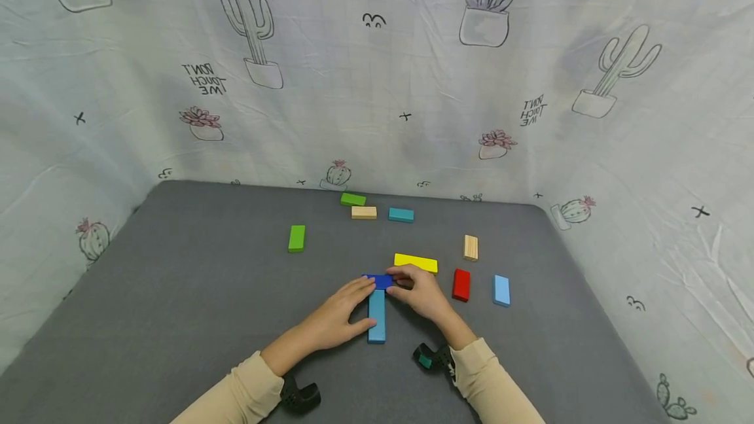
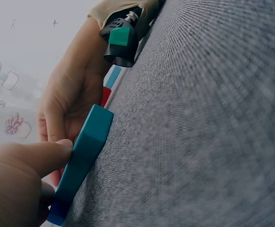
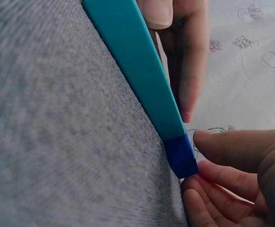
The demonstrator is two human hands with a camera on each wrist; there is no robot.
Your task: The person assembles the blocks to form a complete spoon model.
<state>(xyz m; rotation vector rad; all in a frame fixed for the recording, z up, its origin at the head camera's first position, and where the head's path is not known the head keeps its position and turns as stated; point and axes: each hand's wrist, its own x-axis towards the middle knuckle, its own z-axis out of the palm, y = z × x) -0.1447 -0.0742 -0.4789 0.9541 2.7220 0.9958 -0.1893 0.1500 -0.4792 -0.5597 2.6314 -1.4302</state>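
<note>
The dark blue block (image 1: 381,281) lies crosswise on the grey table (image 1: 206,280), against the far end of the long block (image 1: 376,319), so the 2 form a T. The right hand (image 1: 425,293) seems to pinch the dark blue block's right end between thumb and finger (the grip is partly hidden, so its firmness is hard to judge). The left hand (image 1: 340,316) has its fingers nearly straight, with their tips at the dark blue block's left end and the thumb touching the long block's left side.

Just beyond the right hand is the yellow block (image 1: 415,262). To its right lie the red block (image 1: 461,285), the pale blue block (image 1: 501,290) and 1 wood block (image 1: 470,247). Farther back are the teal block (image 1: 401,214), a 2nd wood block (image 1: 364,212) and, just behind that, a green block (image 1: 353,199). Another green block (image 1: 297,239) lies to the left, well apart from both hands.
</note>
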